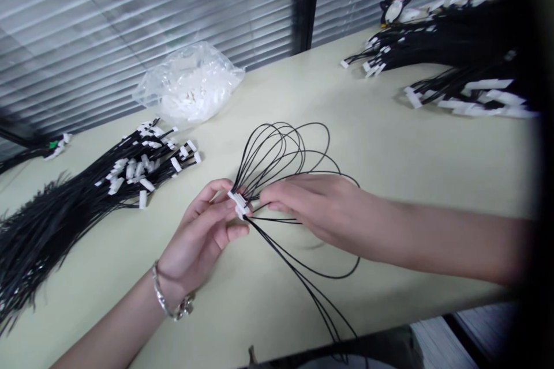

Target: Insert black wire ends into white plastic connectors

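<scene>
My left hand (203, 236) pinches a small white connector (239, 203) between thumb and fingers, just above the pale table (389, 150). Several thin black wires (281, 153) run from the connector, loop away over the table and trail down toward the near edge. My right hand (322, 207) reaches in from the right with its fingers closed on the wires right next to the connector. A metal bracelet (167, 302) sits on my left wrist.
A large bundle of black wires with white connectors (86, 196) lies at the left. A clear plastic bag of white parts (190, 83) rests behind it. More wire bundles (445, 52) pile up at the far right, beside a small figurine (398, 0). Window blinds (130, 17) run behind the table.
</scene>
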A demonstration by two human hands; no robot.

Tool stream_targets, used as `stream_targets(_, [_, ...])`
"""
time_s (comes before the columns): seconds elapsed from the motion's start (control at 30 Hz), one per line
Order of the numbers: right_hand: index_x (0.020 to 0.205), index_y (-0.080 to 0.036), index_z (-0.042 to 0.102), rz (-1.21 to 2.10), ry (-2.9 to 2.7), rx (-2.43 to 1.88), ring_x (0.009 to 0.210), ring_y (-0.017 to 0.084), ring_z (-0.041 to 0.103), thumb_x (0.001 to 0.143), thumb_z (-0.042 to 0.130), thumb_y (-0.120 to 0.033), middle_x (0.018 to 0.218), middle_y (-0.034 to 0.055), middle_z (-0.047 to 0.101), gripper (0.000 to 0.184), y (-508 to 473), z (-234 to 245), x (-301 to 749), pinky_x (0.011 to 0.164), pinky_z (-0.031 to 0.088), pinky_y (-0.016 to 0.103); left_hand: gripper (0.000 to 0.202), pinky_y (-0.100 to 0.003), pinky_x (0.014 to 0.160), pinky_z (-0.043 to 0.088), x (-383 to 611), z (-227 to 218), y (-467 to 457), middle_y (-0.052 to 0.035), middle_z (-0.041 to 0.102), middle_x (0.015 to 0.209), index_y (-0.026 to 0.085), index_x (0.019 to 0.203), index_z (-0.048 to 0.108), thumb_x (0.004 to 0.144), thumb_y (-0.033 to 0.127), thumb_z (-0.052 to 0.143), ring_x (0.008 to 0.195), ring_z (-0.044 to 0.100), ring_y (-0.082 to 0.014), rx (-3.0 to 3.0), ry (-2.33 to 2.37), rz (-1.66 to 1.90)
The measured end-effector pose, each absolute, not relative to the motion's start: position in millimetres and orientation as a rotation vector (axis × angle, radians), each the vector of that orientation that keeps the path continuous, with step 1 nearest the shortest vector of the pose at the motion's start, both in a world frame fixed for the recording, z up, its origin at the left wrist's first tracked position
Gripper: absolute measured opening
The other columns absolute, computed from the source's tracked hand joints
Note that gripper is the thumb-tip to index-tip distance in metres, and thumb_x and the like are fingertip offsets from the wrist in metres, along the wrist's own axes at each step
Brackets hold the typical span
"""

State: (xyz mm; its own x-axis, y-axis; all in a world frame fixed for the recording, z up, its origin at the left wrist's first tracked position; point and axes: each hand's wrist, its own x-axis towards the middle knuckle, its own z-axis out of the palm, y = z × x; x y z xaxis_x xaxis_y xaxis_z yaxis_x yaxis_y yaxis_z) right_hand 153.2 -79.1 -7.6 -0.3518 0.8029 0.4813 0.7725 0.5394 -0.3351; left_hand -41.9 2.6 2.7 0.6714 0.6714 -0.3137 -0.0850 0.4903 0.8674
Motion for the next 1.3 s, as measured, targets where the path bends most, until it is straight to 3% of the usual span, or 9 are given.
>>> stream_targets(0.1, [0.096, -0.016, 0.050, -0.068, -2.136, -1.311, 0.071, -0.002, 0.045, 0.083, 0.044, -0.017, 0.083, -0.0034, 0.055, 0.015, -79.0, -10.4, 153.8, 0.065, 0.031, 0.010, 0.017, -0.019, 0.058, 0.049, -41.7, 2.4, 2.6, -0.0021, 0.055, 0.087, 0.023, 0.095, 0.056, 0.081, 0.013, 0.056, 0.077, 0.056, -0.0120, 0.949, 0.697, 0.512])
stream_targets(0.23, [0.090, -0.015, 0.054, -0.182, -2.110, -1.292, 0.070, -0.002, 0.045, 0.087, 0.041, -0.023, 0.078, -0.0031, 0.054, 0.015, -78.7, -8.8, 152.4, 0.067, 0.031, 0.011, 0.018, -0.017, 0.055, 0.048, -41.8, 2.2, 2.2, -0.0025, 0.055, 0.087, 0.022, 0.096, 0.057, 0.080, 0.012, 0.057, 0.074, 0.054, -0.0104, 0.948, 0.686, 0.496])
stream_targets(0.6, [0.088, -0.016, 0.054, -0.169, -2.071, -1.212, 0.068, -0.001, 0.041, 0.084, 0.044, -0.020, 0.074, -0.0036, 0.053, 0.011, -78.3, -8.5, 147.0, 0.068, 0.032, 0.012, 0.019, -0.014, 0.051, 0.044, -43.1, 0.7, 2.5, -0.0028, 0.054, 0.085, 0.020, 0.098, 0.057, 0.082, 0.011, 0.055, 0.071, 0.052, -0.0087, 0.976, 0.670, 0.445])
stream_targets(1.3, [0.085, -0.012, 0.054, -0.610, -2.162, -1.079, 0.070, 0.002, 0.047, 0.084, 0.043, -0.018, 0.073, -0.0020, 0.054, 0.012, -80.3, 0.7, 147.4, 0.072, 0.040, 0.018, 0.013, -0.011, 0.055, 0.050, -45.9, 0.4, 2.3, 0.0011, 0.056, 0.075, 0.019, 0.093, 0.062, 0.082, 0.013, 0.059, 0.064, 0.053, -0.0043, 1.049, 0.713, 0.414])
